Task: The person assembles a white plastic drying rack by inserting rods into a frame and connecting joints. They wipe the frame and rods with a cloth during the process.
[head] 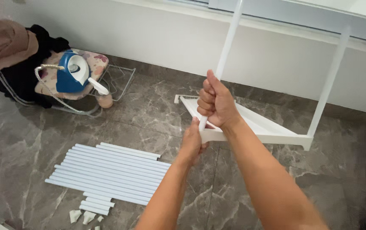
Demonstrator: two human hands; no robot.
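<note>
White tube [227, 40]: upright, lower end at the corner of the white triangular shelf [259, 125], held above the floor.
Right hand [216, 103]: fist closed around the tube.
Left hand [193, 142]: gripping the shelf corner from below.
Second tube [330, 79]: standing at the shelf's far corner.
Surroundings: spare tubes [108, 172] lying in a row on the marble floor [157, 106]; blue iron [73, 71] on a small board, well apart.

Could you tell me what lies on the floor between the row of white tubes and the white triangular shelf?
In the head view, only bare marble floor separates the tubes from the shelf.
</note>
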